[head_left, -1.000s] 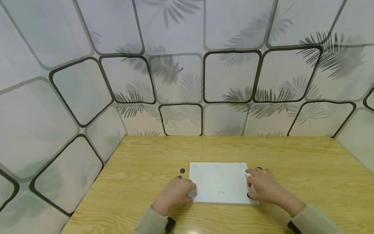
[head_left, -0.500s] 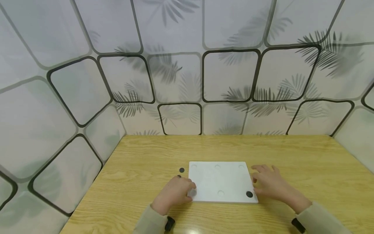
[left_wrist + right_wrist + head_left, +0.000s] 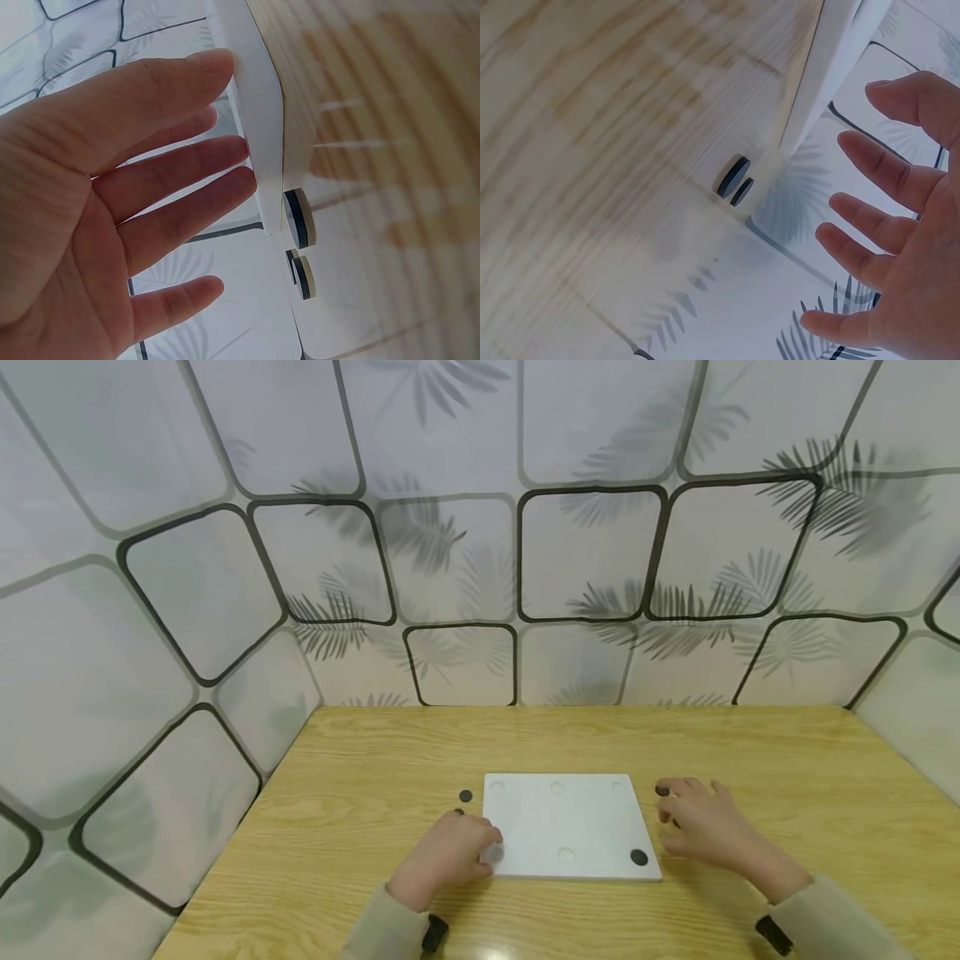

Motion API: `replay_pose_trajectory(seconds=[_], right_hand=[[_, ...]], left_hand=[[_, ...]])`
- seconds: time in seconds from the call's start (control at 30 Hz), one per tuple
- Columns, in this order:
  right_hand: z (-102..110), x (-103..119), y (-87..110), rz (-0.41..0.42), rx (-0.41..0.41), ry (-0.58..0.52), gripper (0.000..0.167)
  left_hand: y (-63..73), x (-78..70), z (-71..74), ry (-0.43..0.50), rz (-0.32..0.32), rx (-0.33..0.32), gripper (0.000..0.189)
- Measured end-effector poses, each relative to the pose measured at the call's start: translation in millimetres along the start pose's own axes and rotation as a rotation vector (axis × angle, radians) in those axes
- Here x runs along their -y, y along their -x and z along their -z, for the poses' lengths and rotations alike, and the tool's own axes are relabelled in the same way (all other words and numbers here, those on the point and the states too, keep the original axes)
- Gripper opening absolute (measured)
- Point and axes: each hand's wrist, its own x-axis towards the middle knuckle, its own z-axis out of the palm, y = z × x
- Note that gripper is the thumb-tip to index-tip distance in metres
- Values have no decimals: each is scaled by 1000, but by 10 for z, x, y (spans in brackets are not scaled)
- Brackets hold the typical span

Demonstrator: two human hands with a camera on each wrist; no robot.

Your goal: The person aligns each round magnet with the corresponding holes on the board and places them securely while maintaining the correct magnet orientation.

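Left hand (image 3: pixel 450 852): fingers and thumb are standing apart, loosely extended, their tips resting at the left edge of a white rectangular board with shallow round recesses (image 3: pixel 562 818).
Right hand (image 3: pixel 708 827): fingers are standing apart, slightly bent, hovering just right of the board.
White board: is lying flat between both hands on a yellow-brown wood-grain table (image 3: pixel 360 827).
Board disc: one flat round black disc (image 3: pixel 638 857) is lying on the board's near right corner, left of the right hand.
Right-hand discs: two flat black discs (image 3: pixel 734 176) are lying on the table near the right hand, its fingers partly covering them from above.
Left-hand discs: flat black discs (image 3: pixel 466 795) are lying just beyond the left hand, one partly hidden behind it.
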Motion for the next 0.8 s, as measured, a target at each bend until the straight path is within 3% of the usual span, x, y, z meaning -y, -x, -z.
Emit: replay_pose_trajectory(seconds=[0.8], right_hand=[[27, -99, -65, -39, 37, -1, 11]], left_hand=[[3, 3, 2, -3, 1, 3, 22]])
